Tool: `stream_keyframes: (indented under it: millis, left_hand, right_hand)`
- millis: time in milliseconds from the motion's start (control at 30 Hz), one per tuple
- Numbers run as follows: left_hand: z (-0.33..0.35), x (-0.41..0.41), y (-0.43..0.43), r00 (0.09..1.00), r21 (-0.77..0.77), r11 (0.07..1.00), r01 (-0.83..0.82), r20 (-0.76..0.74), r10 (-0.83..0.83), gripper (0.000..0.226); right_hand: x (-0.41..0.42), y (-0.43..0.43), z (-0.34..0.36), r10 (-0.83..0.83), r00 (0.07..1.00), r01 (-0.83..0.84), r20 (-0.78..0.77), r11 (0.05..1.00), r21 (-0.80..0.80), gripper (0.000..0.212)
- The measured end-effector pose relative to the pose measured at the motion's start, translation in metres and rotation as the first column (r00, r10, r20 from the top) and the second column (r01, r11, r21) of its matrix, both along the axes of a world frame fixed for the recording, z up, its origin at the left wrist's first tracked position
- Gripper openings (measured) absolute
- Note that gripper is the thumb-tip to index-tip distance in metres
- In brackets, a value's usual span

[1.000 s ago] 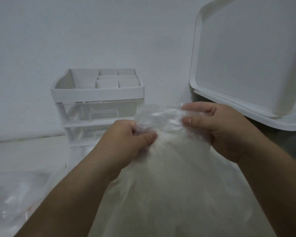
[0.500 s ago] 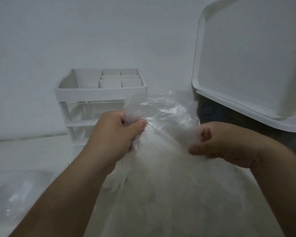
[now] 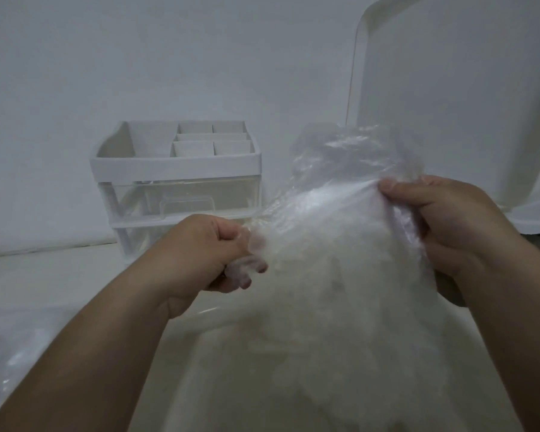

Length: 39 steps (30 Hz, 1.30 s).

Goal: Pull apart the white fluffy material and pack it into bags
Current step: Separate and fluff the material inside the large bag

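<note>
The left hand (image 3: 209,251) and right hand (image 3: 449,222) now hold the clear plastic bag (image 3: 334,210) well apart from each other. A second ago they were bunched close together at its neck. The left hand has dropped down and to the left, and the right hand has come back up on the right after dipping low half a second ago. The film between them is pulled into a taut sheet, while the loose top of the bag stands crumpled above and behind it.

The left fingers (image 3: 228,236) are curled tight and clamped on a fold of the film. On the right, the thumb and fingers (image 3: 409,194) pinch the film's edge. The white fluffy material (image 3: 340,307) sits inside the bag, below and between the hands, and fills most of the near view.

This bag looks already packed, so the spreading is probably to settle the filling or open the neck. Which of the two it is cannot be told.

A white drawer organiser (image 3: 175,165) stands on the table (image 3: 44,272) behind the left hand, a white tray (image 3: 449,104) leans at far right, and more clear plastic (image 3: 16,353) lies at near left
</note>
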<state>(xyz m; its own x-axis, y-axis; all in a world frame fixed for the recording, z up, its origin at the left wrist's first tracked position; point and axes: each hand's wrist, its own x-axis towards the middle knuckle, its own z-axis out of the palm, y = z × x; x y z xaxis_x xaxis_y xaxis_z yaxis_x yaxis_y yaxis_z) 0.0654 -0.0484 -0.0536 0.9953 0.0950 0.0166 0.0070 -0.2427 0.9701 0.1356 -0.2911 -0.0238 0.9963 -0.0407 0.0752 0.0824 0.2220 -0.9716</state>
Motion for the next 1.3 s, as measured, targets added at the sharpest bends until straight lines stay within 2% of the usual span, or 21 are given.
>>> stream_keyframes:
  millis: [100,167,200,267,300,367,400,467,500,567,600,700,767,833,900,967,1033,1067,1167,1200,1300]
  left_hand:
    - [-0.004,0.006,-0.003,0.979,-0.046,0.981,-0.189,0.07,0.192,0.045]
    - [-0.005,0.011,-0.013,0.961,-0.254,0.94,-0.229,0.092,0.259,0.061]
    - [-0.006,0.012,-0.019,0.978,-0.407,0.9,-0.153,0.07,0.198,0.07]
    - [-0.01,0.009,-0.035,0.992,-0.646,0.755,0.109,0.027,-0.12,0.084]
    - [-0.015,0.005,-0.041,0.966,-0.695,0.694,0.188,0.003,-0.259,0.09]
    - [-0.028,0.008,-0.051,0.92,-0.715,0.654,0.246,-0.039,-0.39,0.091]
    - [-0.038,0.011,-0.051,0.919,-0.684,0.679,0.266,-0.033,-0.393,0.084]
    - [-0.053,0.018,-0.053,0.962,-0.512,0.828,0.227,-0.013,-0.272,0.07]
    - [-0.059,0.019,-0.054,0.966,-0.437,0.867,0.238,0.01,-0.26,0.073]
    - [-0.062,0.014,-0.061,0.941,-0.376,0.881,0.288,-0.058,-0.332,0.062]
    - [-0.06,0.01,-0.063,0.924,-0.313,0.894,0.321,-0.103,-0.368,0.064]
    - [-0.057,0.003,-0.067,0.892,-0.051,0.924,0.379,-0.245,-0.379,0.091]
    - [-0.053,0.002,-0.063,0.892,0.133,0.904,0.407,-0.272,-0.362,0.087]
    - [-0.049,0.0,-0.06,0.88,0.292,0.843,0.452,-0.302,-0.367,0.061]
    - [-0.04,-0.001,-0.06,0.869,0.412,0.771,0.486,-0.321,-0.376,0.033]
    - [-0.027,-0.003,-0.054,0.875,0.489,0.727,0.482,-0.307,-0.374,0.029]
    - [-0.012,-0.006,-0.044,0.912,0.533,0.74,0.41,-0.244,-0.33,0.032]
    - [-0.004,-0.008,-0.039,0.939,0.521,0.782,0.343,-0.188,-0.286,0.028]
    - [0.017,-0.018,-0.029,0.992,0.352,0.928,0.121,-0.016,-0.123,0.012]
    - [0.021,-0.02,-0.026,0.995,0.316,0.945,0.089,0.016,-0.099,0.02]
    - [0.028,-0.024,-0.021,0.997,0.255,0.966,0.044,0.046,-0.058,0.062]
  right_hand:
    - [-0.002,-0.002,0.005,0.026,1.0,-0.026,0.007,0.997,0.077,0.006]
    - [-0.004,-0.002,0.007,0.072,0.997,-0.073,0.016,0.99,0.122,0.003]
    - [-0.004,-0.001,0.007,0.106,0.994,-0.107,0.02,0.986,0.126,0.006]
    - [-0.006,0.002,0.006,0.172,0.985,-0.174,0.022,0.977,0.124,0.009]
    - [-0.007,0.003,0.005,0.191,0.981,-0.193,0.021,0.973,0.125,0.008]
    - [-0.007,0.003,0.004,0.207,0.978,-0.208,0.022,0.968,0.139,0.005]
    - [-0.008,0.003,0.005,0.206,0.978,-0.207,0.024,0.968,0.141,0.003]
    - [-0.009,0.002,0.007,0.201,0.979,-0.203,0.029,0.968,0.146,0.004]
    - [-0.01,0.001,0.008,0.195,0.98,-0.198,0.034,0.969,0.147,0.005]
    - [-0.012,0.0,0.01,0.17,0.984,-0.177,0.054,0.972,0.155,0.005]
    - [-0.012,0.0,0.01,0.152,0.986,-0.161,0.066,0.973,0.167,0.005]
    - [-0.012,0.0,0.013,0.077,0.992,-0.101,0.095,0.958,0.27,0.01]
    - [-0.012,-0.001,0.017,-0.001,0.995,-0.036,0.102,0.932,0.361,0.01]
    - [-0.013,-0.004,0.021,-0.094,0.988,0.041,0.12,0.92,0.389,0.006]
    - [-0.013,-0.006,0.021,-0.187,0.97,0.129,0.158,0.939,0.318,0.008]
    - [-0.013,-0.007,0.019,-0.245,0.946,0.206,0.213,0.96,0.188,0.003]
    - [-0.014,-0.003,0.016,-0.273,0.917,0.269,0.291,0.962,0.056,0.014]
    - [-0.016,0.0,0.015,-0.27,0.903,0.29,0.335,0.957,-0.008,0.02]
    - [-0.023,0.016,0.009,-0.19,0.86,0.3,0.474,0.939,-0.167,0.026]
    - [-0.027,0.022,0.006,-0.15,0.843,0.3,0.517,0.928,-0.219,0.026]
    - [-0.042,0.039,-0.001,-0.03,0.806,0.294,0.591,0.887,-0.357,0.034]
